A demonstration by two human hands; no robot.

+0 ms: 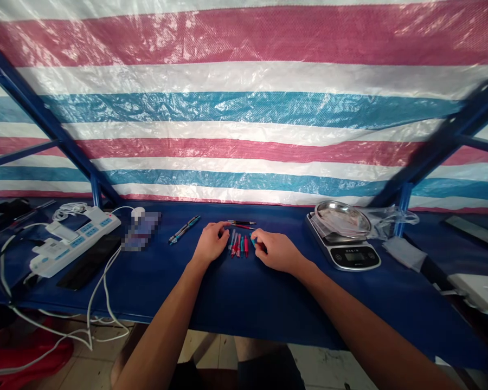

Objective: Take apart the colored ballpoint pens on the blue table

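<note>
A short row of pens [238, 245], red, pink, teal and clear, lies side by side on the blue table between my two hands. My left hand [212, 242] rests at the row's left side, fingers loosely bent with a gap between thumb and forefinger, and nothing visible in it. At the row's right end, my right hand [277, 251] is curled with its fingertips at a teal pen [252, 242], most of which the fingers hide. Just beyond the row lie a black pen [244, 222] and a thin red pen [247, 227].
Two blue-grey pens [184, 229] lie to the left. A white power strip [75, 244], a black phone [90, 264] and cables sit farther left. On the right stands a digital scale [350, 255] with a metal bowl [343, 218]. Blue posts and a striped sheet [244, 114] rise behind.
</note>
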